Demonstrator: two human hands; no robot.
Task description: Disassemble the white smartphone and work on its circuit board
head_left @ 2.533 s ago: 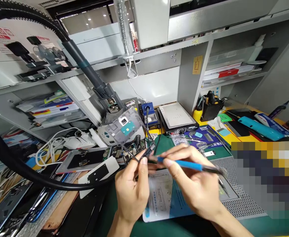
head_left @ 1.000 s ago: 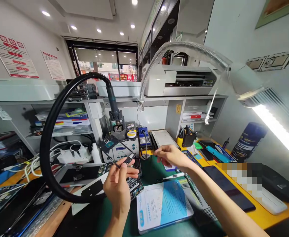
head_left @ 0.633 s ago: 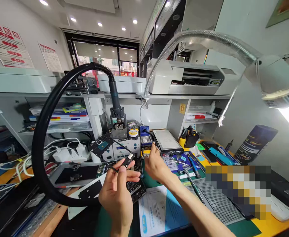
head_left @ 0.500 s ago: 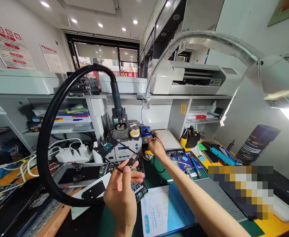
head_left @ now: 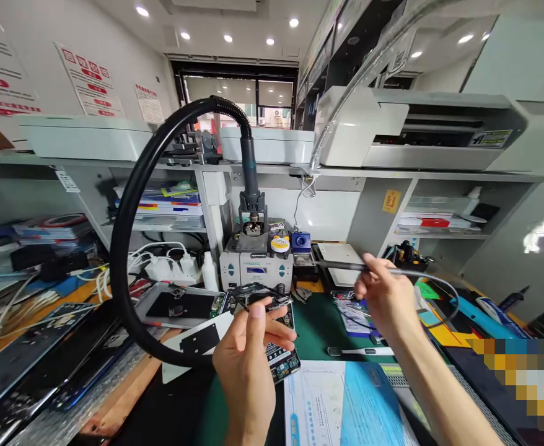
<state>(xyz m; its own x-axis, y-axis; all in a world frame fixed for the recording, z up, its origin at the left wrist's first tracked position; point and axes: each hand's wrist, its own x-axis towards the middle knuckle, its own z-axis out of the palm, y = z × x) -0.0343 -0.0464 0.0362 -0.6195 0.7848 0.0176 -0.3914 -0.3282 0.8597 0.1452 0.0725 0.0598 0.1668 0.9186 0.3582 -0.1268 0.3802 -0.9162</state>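
Observation:
My right hand (head_left: 388,297) is closed around a slim soldering iron (head_left: 341,266), its tip pointing left and its cable looping off to the right. Behind it stands the blue soldering iron stand (head_left: 301,241). My left hand (head_left: 251,353), palm up, pinches a thin black phone frame (head_left: 258,291) between thumb and fingers. The frame is seen nearly edge-on and partly covered by the fingers. Beneath it lies an opened device with a circuit board (head_left: 285,367). A blue and white booklet (head_left: 328,402) lies on the green mat (head_left: 311,322) between my forearms.
A thick black hose (head_left: 118,248) arches at left from the hot air station (head_left: 257,271). Several phones (head_left: 30,347) and cables crowd the left side. A white-handled tool (head_left: 362,351) lies mid-mat. A flat white-topped box (head_left: 339,257) stands behind my right hand.
My right hand has drawn the soldering iron from the blue stand and brought it right and nearer. The phone frame in my left hand has tipped edge-on. The view has turned right.

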